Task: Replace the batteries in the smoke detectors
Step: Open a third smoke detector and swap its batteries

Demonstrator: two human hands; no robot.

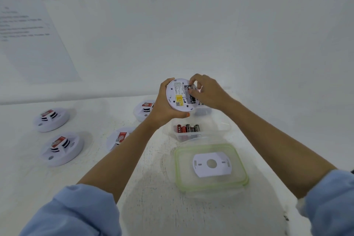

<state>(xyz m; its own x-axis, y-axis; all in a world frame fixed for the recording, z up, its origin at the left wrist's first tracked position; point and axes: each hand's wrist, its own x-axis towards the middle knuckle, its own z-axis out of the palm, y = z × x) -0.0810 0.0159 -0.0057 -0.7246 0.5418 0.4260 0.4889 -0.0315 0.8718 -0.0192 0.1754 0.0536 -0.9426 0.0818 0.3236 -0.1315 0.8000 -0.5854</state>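
My left hand [162, 109] holds a round white smoke detector [177, 95] above the table, its back turned toward me with a yellow label and an open battery bay. My right hand [205, 90] pinches a black battery [191, 98] at that bay with thumb and fingers. Below the hands, a clear plastic container [220, 130] holds several red and black batteries [188, 128]. The detector's white mounting plate [211, 164] lies on a green-rimmed clear lid [179, 170].
Several other white smoke detectors with red stickers rest on the white table: two at the left [51, 119] [62, 149], one in the middle [118, 138], one behind my left wrist [142, 110]. Printed sheets [36, 48] hang on the white wall.
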